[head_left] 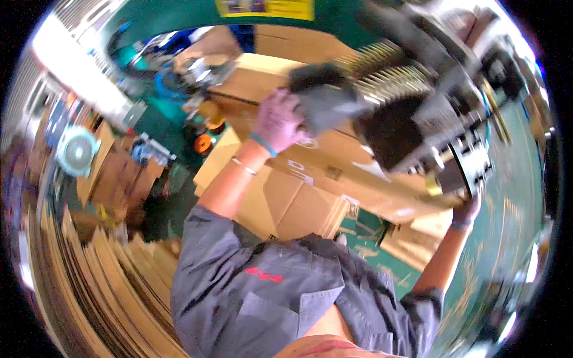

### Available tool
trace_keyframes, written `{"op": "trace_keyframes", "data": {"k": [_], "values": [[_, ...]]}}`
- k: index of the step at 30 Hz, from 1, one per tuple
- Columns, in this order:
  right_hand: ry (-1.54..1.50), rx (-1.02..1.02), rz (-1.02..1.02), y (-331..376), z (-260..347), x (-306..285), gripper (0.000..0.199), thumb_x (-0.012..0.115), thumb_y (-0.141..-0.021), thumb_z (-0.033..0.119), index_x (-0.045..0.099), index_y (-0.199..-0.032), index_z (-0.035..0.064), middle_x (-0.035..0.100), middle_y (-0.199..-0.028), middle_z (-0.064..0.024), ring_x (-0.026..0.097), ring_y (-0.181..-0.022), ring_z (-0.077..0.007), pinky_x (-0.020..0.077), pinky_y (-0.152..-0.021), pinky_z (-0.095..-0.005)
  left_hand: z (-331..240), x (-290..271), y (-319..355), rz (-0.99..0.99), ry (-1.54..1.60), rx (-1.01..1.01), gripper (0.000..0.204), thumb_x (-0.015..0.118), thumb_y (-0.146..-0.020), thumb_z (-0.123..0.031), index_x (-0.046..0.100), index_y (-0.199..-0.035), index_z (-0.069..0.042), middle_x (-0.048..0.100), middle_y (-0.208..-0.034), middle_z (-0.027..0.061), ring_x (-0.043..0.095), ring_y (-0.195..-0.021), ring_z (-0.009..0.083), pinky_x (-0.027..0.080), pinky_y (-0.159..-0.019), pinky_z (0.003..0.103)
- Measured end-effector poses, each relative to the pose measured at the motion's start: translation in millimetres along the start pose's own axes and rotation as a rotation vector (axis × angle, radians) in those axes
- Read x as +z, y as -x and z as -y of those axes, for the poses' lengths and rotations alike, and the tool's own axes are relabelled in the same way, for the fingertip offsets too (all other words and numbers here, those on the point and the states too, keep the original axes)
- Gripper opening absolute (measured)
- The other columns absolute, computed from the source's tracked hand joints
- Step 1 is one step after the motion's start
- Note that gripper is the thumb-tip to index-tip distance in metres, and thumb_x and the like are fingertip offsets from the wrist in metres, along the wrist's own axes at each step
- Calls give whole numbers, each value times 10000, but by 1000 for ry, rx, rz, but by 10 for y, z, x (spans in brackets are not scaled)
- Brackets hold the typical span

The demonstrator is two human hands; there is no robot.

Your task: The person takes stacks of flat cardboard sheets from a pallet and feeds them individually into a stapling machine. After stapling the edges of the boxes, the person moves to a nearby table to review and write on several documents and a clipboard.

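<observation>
My left hand [279, 121], in a pinkish-purple glove, has its fingers curled against a dark grey blocky part [327, 101] whose outline is smeared by motion. Beside that part sit rows of shiny coil-like ribs [394, 83] and a dark, bulky metal assembly [412, 131]. Whether these are all one piece I cannot tell. Low on the right, my gloved right hand [467, 212] closes around the lower end of a black and silver machine part [462, 170] with a yellowish round end. Most of its fingers are hidden. Below both hands lies a long cardboard box [340, 179].
A green machine frame [334, 18] curves across the top. Flattened cardboard sheets [113, 286] are stacked at lower left. A pale green fan [77, 150], a brown carton [122, 179] and an orange roll [203, 143] stand left. Green floor [501, 221] with scraps stretches along the right.
</observation>
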State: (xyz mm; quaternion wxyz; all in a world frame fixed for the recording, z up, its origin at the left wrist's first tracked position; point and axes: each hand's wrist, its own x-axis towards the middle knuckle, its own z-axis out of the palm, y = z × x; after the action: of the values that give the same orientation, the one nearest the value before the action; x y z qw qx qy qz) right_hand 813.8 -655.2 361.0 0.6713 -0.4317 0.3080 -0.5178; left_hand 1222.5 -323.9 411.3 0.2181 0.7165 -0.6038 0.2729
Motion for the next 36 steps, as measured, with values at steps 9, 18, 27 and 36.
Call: {"op": "trace_keyframes", "data": {"k": [9,18,27,36], "values": [[347,-374,103,320,-199,223,385,560,-899,233,605,-1184,-20,610,-1190,-151,588,-1083,-242,438,-950,-355,479,460,401,201,-11,-2,327,527,-910,-217,549,-1188,-46,606,-1162,131,565,-1066,271,458,-927,420],[350,-606,46,285,-358,209,304,543,-825,-50,634,-1112,-12,634,-1131,-195,609,-1059,-313,477,-926,-373,391,179,420,208,-93,-104,387,606,-824,-300,587,-1114,-45,645,-1030,131,610,-936,308,499,-805,424],[133,-241,-246,122,-374,98,353,582,-831,41,599,-1181,-7,628,-1152,-145,583,-1087,-272,448,-949,-366,378,594,519,-81,401,-309,442,687,-729,-419,608,-1014,-90,635,-925,135,601,-841,369,480,-708,495],[317,-320,-433,322,581,-1592,443,381,-987,279,475,-1319,2,564,-1219,-215,550,-1139,-265,425,-999,-368,-969,806,1311,141,251,127,457,730,-753,-275,583,-1154,-112,503,-1283,140,500,-1139,355,361,-1002,553]]}}
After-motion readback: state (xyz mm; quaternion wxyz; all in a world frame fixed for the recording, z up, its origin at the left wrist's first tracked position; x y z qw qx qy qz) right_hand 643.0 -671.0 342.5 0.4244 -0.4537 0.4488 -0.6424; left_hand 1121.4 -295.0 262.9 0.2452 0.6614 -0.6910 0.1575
